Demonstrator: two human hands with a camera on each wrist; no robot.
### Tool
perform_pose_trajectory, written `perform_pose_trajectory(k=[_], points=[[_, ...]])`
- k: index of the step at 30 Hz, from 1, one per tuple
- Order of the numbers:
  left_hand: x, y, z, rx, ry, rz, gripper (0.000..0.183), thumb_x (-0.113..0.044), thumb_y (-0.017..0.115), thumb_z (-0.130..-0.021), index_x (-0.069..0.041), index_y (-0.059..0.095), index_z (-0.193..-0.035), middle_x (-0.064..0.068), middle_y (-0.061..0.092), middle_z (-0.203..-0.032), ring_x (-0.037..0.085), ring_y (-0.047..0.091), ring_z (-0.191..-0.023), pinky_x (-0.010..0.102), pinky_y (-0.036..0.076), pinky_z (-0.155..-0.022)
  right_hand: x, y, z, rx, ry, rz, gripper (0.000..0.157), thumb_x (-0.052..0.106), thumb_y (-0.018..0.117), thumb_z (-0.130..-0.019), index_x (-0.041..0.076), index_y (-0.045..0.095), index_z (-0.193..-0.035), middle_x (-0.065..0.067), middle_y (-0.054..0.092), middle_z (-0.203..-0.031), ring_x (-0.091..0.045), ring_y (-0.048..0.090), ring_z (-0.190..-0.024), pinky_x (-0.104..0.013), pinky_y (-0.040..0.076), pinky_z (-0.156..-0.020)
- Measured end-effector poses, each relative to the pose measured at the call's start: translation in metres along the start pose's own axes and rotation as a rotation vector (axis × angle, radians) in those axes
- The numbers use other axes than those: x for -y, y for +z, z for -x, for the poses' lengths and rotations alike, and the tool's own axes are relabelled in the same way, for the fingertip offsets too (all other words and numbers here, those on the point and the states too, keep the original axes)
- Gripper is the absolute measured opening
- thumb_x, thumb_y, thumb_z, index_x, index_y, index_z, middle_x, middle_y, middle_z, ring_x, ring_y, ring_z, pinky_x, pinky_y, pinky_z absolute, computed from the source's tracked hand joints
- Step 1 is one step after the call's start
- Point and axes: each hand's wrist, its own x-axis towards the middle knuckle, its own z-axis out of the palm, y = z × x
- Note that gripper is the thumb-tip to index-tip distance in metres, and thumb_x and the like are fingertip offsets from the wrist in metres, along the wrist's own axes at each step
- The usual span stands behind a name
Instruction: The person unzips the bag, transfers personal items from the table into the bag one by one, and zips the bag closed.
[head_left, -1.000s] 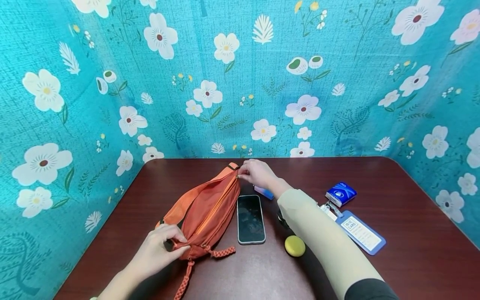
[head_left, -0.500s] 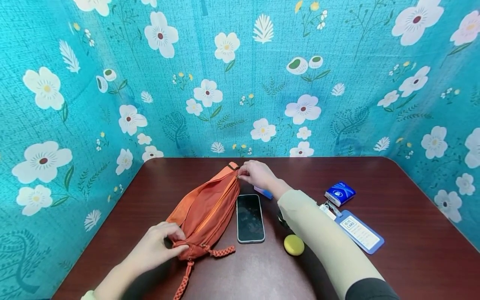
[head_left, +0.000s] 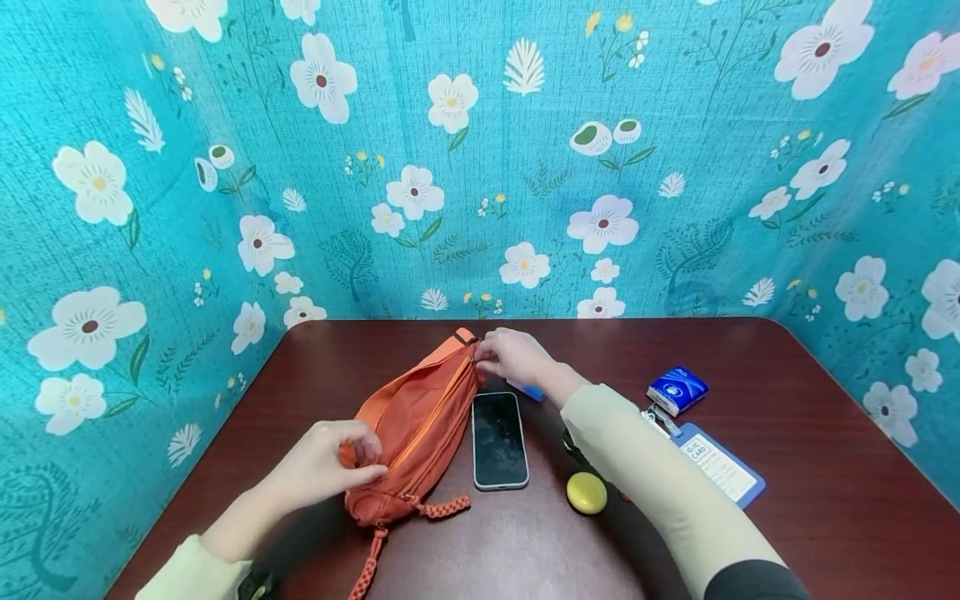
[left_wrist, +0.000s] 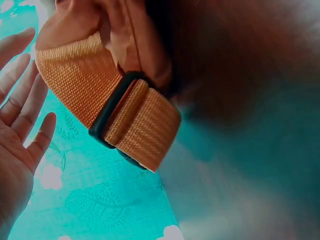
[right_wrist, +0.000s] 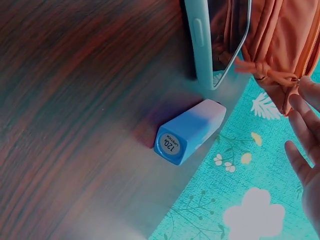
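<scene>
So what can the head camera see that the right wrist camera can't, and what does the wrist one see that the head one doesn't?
Only the head view shows the left hand, the yellow round thing, the shiny blue packet and the blue card holder.

Only the right wrist view shows the "120# LIPSTICK" label and the button on the phone's side.

Both show the orange bag, phone, right hand, little box, table and flowery cloth.

Orange zippered bag [head_left: 416, 429], braided pulls [head_left: 445, 507], slanted on table [head_left: 525, 546]
</scene>
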Motion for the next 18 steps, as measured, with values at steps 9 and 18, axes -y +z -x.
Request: perform_pose_trajectory(k=[9, 18], points=[[0.009, -0.001, -0.042, 0.048, -0.011, -0.018, 0.018, -0.024, 0.083, -0.079, -0.024, 0.066, -0.085, -0.015, 0.060, -0.076, 0.008, 0.057, -0.069, 0.034, 0.054, -0.065, 0.012, 0.000, 0.011, -0.019, -0.116, 0.009, 0.009, 0.022, 0.074, -0.088, 0.016, 0.075, -0.095, 0.005, 0.064, -0.091, -0.012, 0.057, -0.086, -0.028, 0.050, -0.075], [0.022, 0.012, -0.066, 0.018, -0.066, -0.063, 0.026, -0.027, 0.084, -0.078, -0.019, 0.068, -0.097, -0.004, 0.061, -0.088, 0.020, 0.056, -0.079, 0.035, 0.051, -0.070, 0.031, 0.003, 0.016, -0.023, -0.200, -0.015, 0.010, 0.024, 0.073, -0.089, 0.018, 0.074, -0.096, 0.005, 0.062, -0.093, -0.011, 0.056, -0.083, -0.025, 0.049, -0.072]])
